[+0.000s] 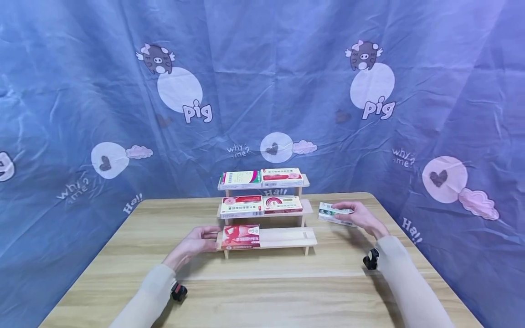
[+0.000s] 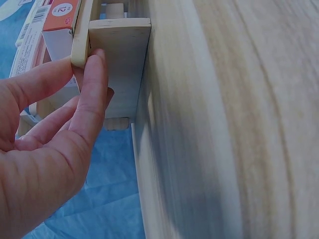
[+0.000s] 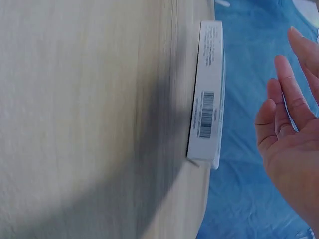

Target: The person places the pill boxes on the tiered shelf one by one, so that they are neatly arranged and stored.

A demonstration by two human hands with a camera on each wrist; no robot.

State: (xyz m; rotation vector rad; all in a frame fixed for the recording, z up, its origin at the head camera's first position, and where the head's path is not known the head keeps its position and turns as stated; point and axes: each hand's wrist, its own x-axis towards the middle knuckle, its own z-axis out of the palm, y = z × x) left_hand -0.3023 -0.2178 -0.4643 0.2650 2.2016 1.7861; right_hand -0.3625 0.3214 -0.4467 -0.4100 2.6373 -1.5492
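Wooden rack (image 1: 287,237) already carries five boxes with one bottom slot bare, left hand (image 1: 196,242) steadying its end, right hand (image 1: 361,217) hovering relaxed over white box (image 1: 334,213).

Counter (image 1: 262,291): pale wood grain, matt. Stepped shelf (image 1: 287,237): unfinished light wood, smooth. Boxes, e.g. white box (image 3: 208,99): printed cardboard, slight sheen. Backdrop (image 1: 82,91): creased blue nonwoven cloth.

- Head view: even, soft, bluish light; sharp at centre, with the backdrop (image 1: 82,91) bowing at the frame edges.
- Faint shadows lie on the table (image 1: 266,291) beneath the sleeves.
- Both wrist views: wood grain smeared by blur, with a dark shadow at lower left of the right wrist view.
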